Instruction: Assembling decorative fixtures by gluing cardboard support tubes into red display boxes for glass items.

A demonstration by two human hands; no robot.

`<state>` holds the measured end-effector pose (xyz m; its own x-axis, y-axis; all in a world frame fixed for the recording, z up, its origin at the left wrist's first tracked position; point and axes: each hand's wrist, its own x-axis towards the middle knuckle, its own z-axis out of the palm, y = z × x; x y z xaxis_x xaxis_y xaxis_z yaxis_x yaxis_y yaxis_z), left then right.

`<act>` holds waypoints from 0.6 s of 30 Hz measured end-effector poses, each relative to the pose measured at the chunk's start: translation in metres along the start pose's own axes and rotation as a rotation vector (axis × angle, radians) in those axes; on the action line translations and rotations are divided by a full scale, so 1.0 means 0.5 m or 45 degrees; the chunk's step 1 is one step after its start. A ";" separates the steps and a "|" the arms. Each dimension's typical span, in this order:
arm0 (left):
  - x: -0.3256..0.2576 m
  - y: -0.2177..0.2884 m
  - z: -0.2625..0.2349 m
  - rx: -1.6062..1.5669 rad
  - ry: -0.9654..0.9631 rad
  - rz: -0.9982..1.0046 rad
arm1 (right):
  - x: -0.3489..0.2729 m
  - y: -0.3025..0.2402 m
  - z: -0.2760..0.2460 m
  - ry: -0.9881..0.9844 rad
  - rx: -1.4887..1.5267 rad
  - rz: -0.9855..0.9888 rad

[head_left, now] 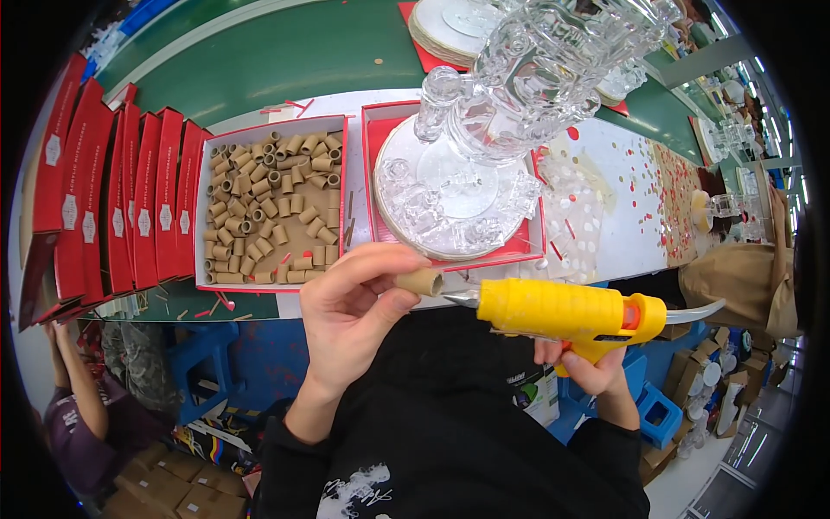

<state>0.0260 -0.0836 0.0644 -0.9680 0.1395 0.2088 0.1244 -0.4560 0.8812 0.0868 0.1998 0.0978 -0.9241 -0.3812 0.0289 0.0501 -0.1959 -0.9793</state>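
My left hand (354, 307) pinches a short brown cardboard tube (421, 281) between thumb and forefinger, just below the table's front edge. My right hand (588, 368) grips the handle of a yellow glue gun (562, 313), whose metal nozzle (460, 298) points left and almost touches the tube's end. Behind them, a red-rimmed tray (380, 117) holds a clear glass figure (519, 78) standing on a round transparent base (450, 203).
A red-edged box (201, 221) full of several cardboard tubes (272, 203) lies at the left. Flat red boxes (112, 199) stand in a row further left. Another person's arm (82, 389) shows at lower left, with cardboard cartons below.
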 end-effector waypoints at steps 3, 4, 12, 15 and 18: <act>0.003 0.006 0.001 0.035 0.052 -0.053 | -0.011 -0.013 -0.016 0.189 -0.156 0.016; 0.004 0.006 0.000 0.038 0.056 -0.050 | -0.012 -0.019 -0.024 0.380 -0.223 0.023; -0.011 -0.005 -0.004 -0.081 0.032 -0.232 | 0.037 0.072 -0.277 1.102 0.128 0.273; -0.012 -0.014 0.010 0.179 -0.034 -0.306 | -0.051 0.235 -0.582 0.353 0.453 0.298; -0.005 -0.033 0.011 0.268 -0.135 -0.146 | -0.102 0.283 -0.671 0.508 -0.048 0.348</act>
<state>0.0275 -0.0717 0.0518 -0.9516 0.2759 0.1356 0.0683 -0.2403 0.9683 0.0137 0.4947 -0.1093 -0.9525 -0.0362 -0.3023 0.3044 -0.1012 -0.9471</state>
